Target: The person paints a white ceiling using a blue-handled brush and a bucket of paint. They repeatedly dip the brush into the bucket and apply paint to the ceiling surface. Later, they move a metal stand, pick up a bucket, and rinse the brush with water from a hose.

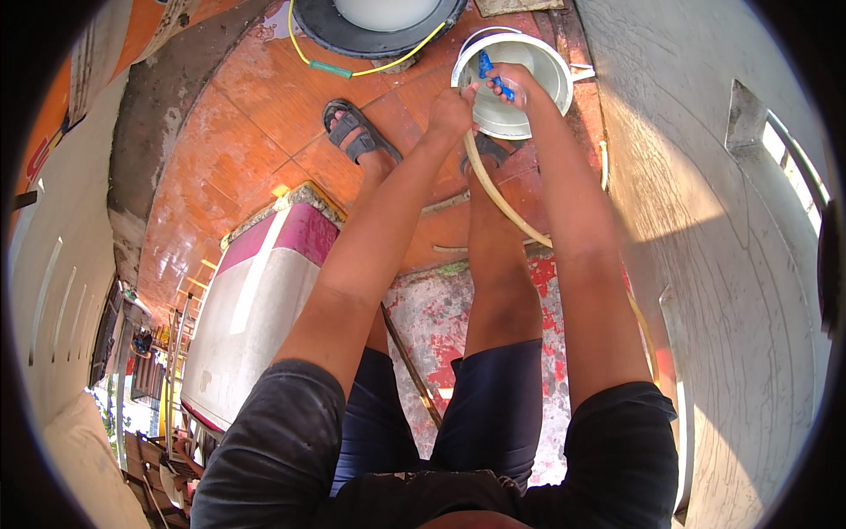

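A pale hose (495, 192) runs up from beside my right leg to my left hand (451, 111), whose fingers are closed around it near its end. The hose end is largely covered by that hand, at the left rim of a pale bucket (553, 66). Over the bucket's opening, my right hand (516, 83) grips a small bright blue plastic piece (485, 62), partly hidden by the fingers; its exact kind does not show. The bucket seems to have water in it, and its thin handle rests toward the far side.
A black tub (308, 31) with a yellow handle and green grip stands ahead to the left, holding whitish liquid. At my left is a large white and magenta box (256, 282). A grey wall (705, 264) rises on my right. The orange tiles (256, 132) look wet.
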Tool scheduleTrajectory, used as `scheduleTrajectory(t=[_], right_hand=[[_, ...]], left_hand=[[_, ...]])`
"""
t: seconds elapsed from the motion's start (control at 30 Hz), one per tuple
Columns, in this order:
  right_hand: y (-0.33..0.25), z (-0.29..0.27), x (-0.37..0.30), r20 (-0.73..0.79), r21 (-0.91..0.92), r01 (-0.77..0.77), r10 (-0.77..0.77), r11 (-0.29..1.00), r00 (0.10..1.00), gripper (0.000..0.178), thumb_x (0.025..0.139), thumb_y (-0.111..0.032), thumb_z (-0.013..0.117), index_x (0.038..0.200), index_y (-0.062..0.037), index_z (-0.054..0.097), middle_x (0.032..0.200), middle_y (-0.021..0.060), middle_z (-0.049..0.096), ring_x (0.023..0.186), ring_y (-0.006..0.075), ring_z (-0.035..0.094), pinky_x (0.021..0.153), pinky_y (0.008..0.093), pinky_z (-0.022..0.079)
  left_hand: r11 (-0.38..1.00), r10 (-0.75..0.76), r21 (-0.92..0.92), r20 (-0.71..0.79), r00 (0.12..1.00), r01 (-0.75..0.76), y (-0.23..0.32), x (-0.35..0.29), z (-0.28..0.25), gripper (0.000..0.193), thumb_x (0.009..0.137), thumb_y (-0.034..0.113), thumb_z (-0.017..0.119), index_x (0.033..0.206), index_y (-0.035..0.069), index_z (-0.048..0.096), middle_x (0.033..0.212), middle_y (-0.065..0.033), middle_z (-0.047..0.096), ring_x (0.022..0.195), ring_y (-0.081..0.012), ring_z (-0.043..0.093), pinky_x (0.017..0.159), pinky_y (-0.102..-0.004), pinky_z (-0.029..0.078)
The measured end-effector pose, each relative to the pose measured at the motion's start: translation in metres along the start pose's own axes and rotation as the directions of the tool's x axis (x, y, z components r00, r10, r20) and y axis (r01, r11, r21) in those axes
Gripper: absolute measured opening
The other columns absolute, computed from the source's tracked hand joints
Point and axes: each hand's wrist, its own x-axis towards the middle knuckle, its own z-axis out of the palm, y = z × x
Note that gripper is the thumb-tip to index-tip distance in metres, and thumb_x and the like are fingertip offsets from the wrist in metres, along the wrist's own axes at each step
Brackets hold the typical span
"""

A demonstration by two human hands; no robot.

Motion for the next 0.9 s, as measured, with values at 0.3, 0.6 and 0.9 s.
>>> scheduleTrajectory(t=[0.3,0.6,0.9], right_hand=[[0.084,0.020,-0.010,-0.308,0.180,0.415,-0.350,0.892,0.885,0.047,0.091,-0.011,0.061,0.137,-0.0034,0.053,0.104,0.0154,0.069,0.085,0.0200,0.067,0.069,0.0316,0.053],[0.119,-0.002,-0.075,-0.429,-0.046,0.609,-0.566,0.792,0.704,0.032,0.097,-0.023,0.059,0.116,0.0023,0.063,0.103,0.0107,0.067,0.092,0.0236,0.065,0.078,0.0353,0.054],[0.047,-0.035,-0.100,0.354,0.643,0.156,-0.472,0.750,0.807,0.034,0.099,-0.033,0.058,0.097,-0.0003,0.065,0.101,0.0187,0.069,0.100,0.0316,0.067,0.096,0.0420,0.052]], left_hand=[[0.839,0.522,0.429,-0.455,0.722,-0.336,-0.023,-0.014,0.036,0.049,0.101,0.041,0.050,0.096,-0.005,0.066,0.068,-0.0204,0.066,0.059,-0.0310,0.067,0.059,-0.0410,0.051],[0.956,0.059,-0.292,0.246,0.968,0.016,0.013,-0.034,0.044,0.035,0.101,0.033,0.051,0.104,-0.002,0.059,0.069,-0.0108,0.063,0.059,-0.0159,0.061,0.054,-0.0320,0.049],[0.936,0.337,-0.020,0.339,0.879,-0.351,0.019,-0.112,0.082,0.027,0.101,0.026,0.047,0.109,0.000,0.050,0.067,-0.0062,0.058,0.054,-0.0157,0.057,0.052,-0.0329,0.047]])
